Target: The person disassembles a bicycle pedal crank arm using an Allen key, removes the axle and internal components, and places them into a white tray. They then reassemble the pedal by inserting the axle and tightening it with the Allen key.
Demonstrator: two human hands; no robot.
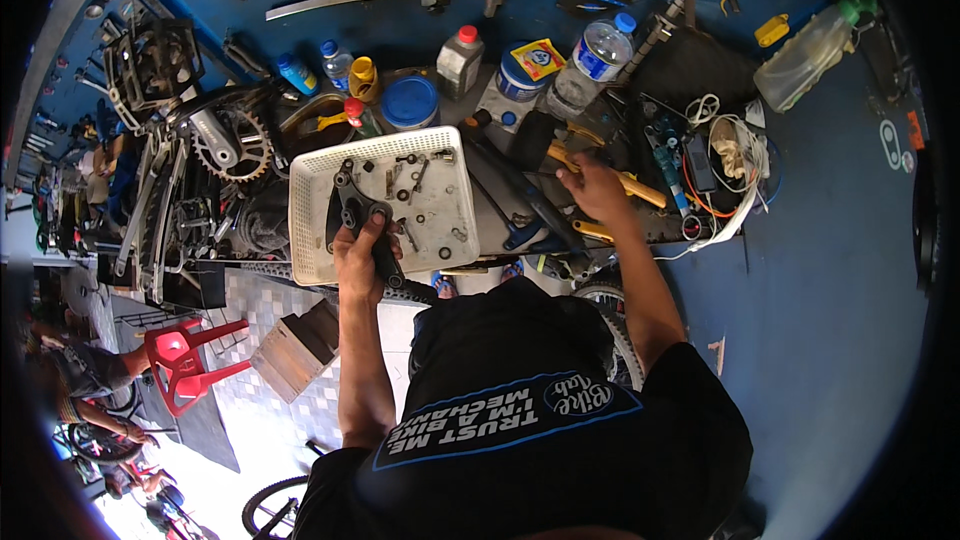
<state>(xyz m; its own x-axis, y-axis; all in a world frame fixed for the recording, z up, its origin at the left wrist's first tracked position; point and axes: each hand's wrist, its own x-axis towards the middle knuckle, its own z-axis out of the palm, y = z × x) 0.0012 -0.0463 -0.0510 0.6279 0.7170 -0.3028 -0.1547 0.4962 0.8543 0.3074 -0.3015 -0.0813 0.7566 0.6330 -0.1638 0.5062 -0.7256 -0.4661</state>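
My left hand (358, 258) is closed around a black metal bike linkage piece (352, 202) with rounded, holed ends, thumb on top. It holds the piece over the near left part of a white plastic basket (457, 155). Small bolts, washers and spacers (405, 195) lie scattered on the basket's bottom. To the right, my right hand (598, 188) is over the yellow handle of a black-headed mallet (640, 190), thumb and forefinger apart. The handle shows on both sides of the hand; whether the palm touches it is hidden.
Beside the basket lie black frame tubes (525, 185). Behind stand a blue-lidded tub (410, 102), a grey red-capped bottle (460, 62) and a clear bottle (600, 58). A crankset (225, 140) is at left, tangled cables (730, 155) at right. A red stool (185, 365) stands on the floor.
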